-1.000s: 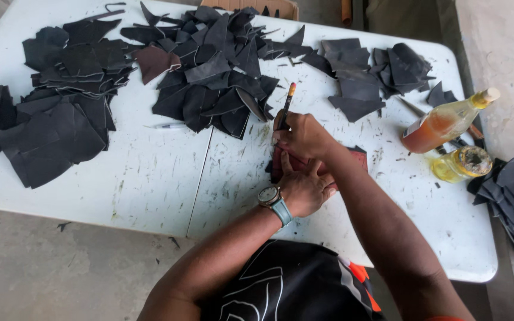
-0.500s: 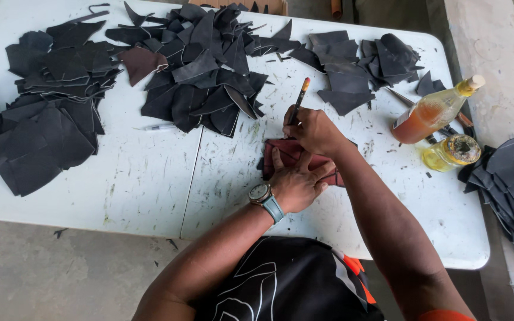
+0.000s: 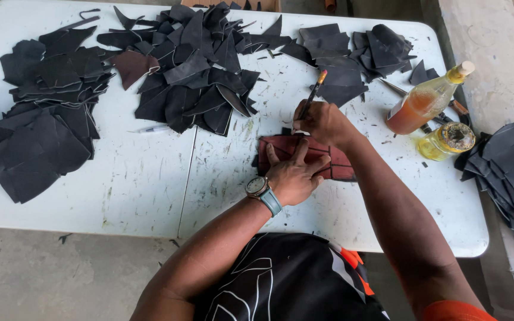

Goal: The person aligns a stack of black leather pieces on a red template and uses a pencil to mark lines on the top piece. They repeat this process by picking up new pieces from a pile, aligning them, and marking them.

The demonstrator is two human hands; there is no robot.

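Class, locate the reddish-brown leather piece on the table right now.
In the head view, the reddish-brown leather piece lies right of the table's middle, flat under the left hand, just below the right hand.

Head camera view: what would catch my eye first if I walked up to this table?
Probably the heaps of dark cut pieces spread over the far half of the white table. Next, the two hands at its middle: the left hand lies flat on a reddish-brown piece, and the right hand holds a thin pen-like tool at that piece's far edge. A bottle of amber liquid stands at the right.
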